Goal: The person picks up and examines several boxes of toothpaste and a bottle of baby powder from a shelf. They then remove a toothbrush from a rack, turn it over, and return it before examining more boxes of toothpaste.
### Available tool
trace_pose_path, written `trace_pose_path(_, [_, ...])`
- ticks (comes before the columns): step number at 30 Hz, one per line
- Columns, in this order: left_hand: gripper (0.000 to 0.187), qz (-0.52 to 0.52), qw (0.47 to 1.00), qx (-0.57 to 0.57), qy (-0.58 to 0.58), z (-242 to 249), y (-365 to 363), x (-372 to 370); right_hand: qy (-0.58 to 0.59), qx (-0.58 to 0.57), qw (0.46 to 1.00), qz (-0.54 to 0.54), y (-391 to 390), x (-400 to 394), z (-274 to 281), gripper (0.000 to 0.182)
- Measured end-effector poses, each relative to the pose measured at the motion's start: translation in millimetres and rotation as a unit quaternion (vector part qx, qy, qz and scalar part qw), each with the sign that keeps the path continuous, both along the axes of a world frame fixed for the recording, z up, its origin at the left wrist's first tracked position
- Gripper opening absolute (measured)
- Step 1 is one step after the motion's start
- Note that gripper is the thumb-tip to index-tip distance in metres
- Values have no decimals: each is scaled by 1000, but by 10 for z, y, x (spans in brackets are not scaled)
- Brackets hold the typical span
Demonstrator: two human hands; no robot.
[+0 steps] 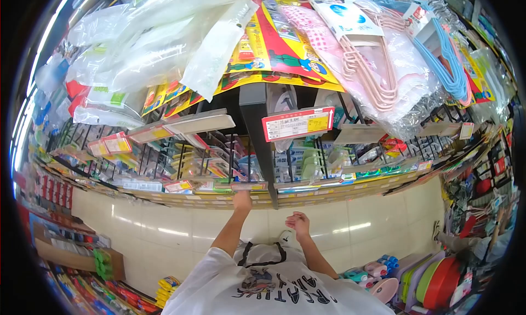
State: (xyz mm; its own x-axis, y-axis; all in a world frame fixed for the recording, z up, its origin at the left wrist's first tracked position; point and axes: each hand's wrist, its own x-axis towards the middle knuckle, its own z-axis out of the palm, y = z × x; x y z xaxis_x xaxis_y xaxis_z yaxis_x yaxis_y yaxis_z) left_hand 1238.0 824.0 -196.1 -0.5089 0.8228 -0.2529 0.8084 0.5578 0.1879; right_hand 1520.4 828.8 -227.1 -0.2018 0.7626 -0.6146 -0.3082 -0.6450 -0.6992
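My left hand (241, 200) reaches to the front of a lower shelf, right at a price-label strip (248, 186). Its fingers are hidden at the shelf edge, so I cannot tell what they hold. Lower and to the right, my right hand (298, 223) hangs in front of my body, fingers loosely bent and apart, with nothing in it. Above my left hand, small packaged goods (219, 157) hang from black hooks. Beside the dark upright post (260, 134), green packaged items (312, 164) hang on the right-hand section.
Clear plastic packs (148, 52), yellow-and-red packages (279, 52), pink hangers (372, 68) and blue hangers (446, 60) fill the top level. A red-framed price tag (298, 124) juts from the post. Behind me are colourful basins (438, 285) and bottles (375, 269) on the pale tiled floor (164, 222).
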Motion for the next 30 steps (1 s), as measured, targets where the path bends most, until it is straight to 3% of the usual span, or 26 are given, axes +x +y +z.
trace_pose_path(2, [28, 6, 999, 34, 9, 0, -163, 97, 14, 9, 997, 76, -73, -95, 45, 25])
trace_pose_path(4, [33, 37, 974, 222, 36, 83, -433, 251, 17, 26, 993, 112, -100, -234, 110, 26])
trace_pose_path(7, [36, 68, 982, 171, -40, 204, -955, 391, 16, 47, 985, 168, -139, -545, 403, 31])
trace_pose_path(9, [36, 64, 978, 187, -63, 315, -1319, 430, 42, 91, 984, 148, -206, -818, 665, 35])
trace_pose_path(15, [37, 101, 946, 279, -132, 842, -2097, 53, 18, 181, 940, 289, -486, -1511, 860, 17])
trace_pose_path(20, [41, 167, 871, 432, -163, 1049, -2844, -644, 8, 236, 924, 301, -1116, -2327, 1167, 16])
trace_pose_path(24, [41, 233, 825, 479, -191, 1365, -3626, -1266, 26, 257, 907, 333, -1799, -3068, 1310, 11])
trace_pose_path(26, [43, 275, 749, 548, -249, 1322, -4032, -1547, 47, 223, 913, 339, -2167, -3471, 1436, 8])
trace_pose_path(27, [43, 283, 746, 552, -243, 1374, -4242, -1678, 49, 224, 909, 348, -2368, -3668, 1502, 8])
trace_pose_path(29, [38, 345, 640, 604, -326, 1480, -4625, -1881, 76, 217, 898, 374, -2727, -4032, 1619, 10])
trace_pose_path(30, [38, 356, 637, 603, -322, 1503, -4782, -1982, 75, 212, 896, 383, -2905, -4202, 1663, 10])
